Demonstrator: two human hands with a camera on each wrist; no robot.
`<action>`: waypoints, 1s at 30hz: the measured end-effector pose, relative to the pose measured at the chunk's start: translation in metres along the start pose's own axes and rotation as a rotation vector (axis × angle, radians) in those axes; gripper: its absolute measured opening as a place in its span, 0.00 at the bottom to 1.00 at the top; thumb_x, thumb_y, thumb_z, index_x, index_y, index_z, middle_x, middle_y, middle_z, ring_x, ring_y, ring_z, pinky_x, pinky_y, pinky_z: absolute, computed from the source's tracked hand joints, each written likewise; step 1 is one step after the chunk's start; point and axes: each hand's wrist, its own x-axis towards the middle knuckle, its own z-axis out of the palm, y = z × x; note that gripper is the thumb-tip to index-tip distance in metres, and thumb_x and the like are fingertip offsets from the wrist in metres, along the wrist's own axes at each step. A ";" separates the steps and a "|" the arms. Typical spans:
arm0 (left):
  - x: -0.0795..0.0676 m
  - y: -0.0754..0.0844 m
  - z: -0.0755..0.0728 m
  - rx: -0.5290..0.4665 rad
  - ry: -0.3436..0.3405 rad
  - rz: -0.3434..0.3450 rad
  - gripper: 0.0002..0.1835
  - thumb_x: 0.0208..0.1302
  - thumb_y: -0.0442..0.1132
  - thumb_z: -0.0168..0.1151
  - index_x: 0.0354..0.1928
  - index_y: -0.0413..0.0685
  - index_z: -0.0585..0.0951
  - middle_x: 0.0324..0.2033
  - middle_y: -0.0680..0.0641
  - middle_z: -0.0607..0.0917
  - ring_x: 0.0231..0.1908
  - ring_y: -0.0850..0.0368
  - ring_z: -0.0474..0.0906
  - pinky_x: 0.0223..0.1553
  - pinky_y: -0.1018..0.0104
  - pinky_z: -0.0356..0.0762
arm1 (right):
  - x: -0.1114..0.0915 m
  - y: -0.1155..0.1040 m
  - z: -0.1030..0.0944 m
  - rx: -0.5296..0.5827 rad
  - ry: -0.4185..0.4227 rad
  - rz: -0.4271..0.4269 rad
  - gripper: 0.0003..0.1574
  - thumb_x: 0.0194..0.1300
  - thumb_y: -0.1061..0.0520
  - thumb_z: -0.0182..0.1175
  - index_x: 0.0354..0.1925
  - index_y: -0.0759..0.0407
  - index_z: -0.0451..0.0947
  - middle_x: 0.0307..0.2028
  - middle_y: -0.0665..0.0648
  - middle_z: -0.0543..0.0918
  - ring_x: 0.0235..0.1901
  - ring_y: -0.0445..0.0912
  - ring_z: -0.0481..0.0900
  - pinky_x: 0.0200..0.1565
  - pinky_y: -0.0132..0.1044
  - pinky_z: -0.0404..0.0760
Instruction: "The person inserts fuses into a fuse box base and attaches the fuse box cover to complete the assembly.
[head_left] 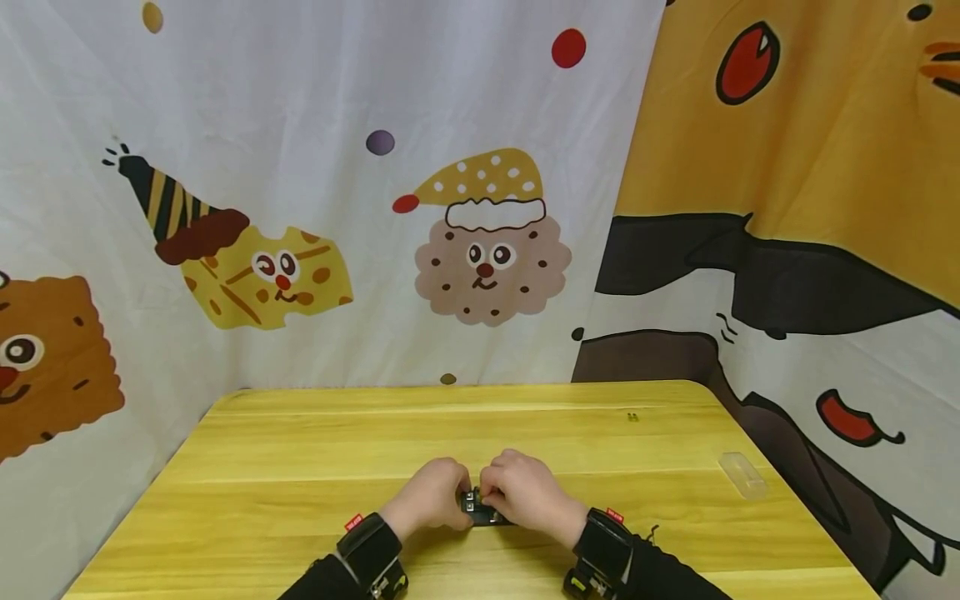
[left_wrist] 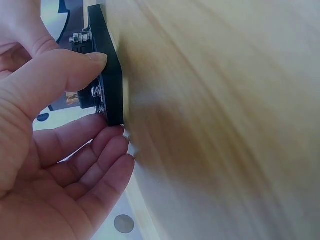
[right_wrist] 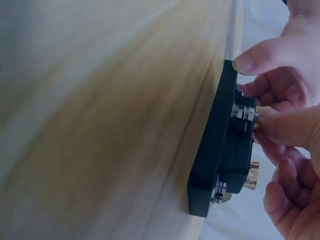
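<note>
A small black plastic base (right_wrist: 205, 170) with a raised block, metal screw terminals (right_wrist: 245, 113) and a copper clip (right_wrist: 251, 176) sits on the table between both hands. My left hand (head_left: 435, 496) holds it at one end; in the left wrist view the thumb lies over its top edge and the fingers curl by its end. With thumb and forefinger, my right hand (head_left: 536, 493) pinches a small brass-coloured part on top of the block, beside a screw terminal. The fingertips mostly hide this part. The right hand's other fingers are loosely curled.
A clear plastic box (head_left: 742, 475) lies near the right edge of the wooden table (head_left: 315, 442). Tiny brass-coloured pieces (head_left: 632, 417) lie toward the far right. A printed cloth (head_left: 300, 100) hangs behind the table.
</note>
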 end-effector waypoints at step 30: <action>0.001 -0.002 0.003 -0.019 0.007 0.009 0.16 0.35 0.38 0.80 0.26 0.46 0.81 0.21 0.59 0.74 0.22 0.64 0.66 0.27 0.70 0.68 | 0.003 -0.007 -0.001 -0.038 0.018 0.023 0.12 0.50 0.59 0.76 0.22 0.45 0.82 0.24 0.39 0.76 0.28 0.35 0.70 0.31 0.25 0.71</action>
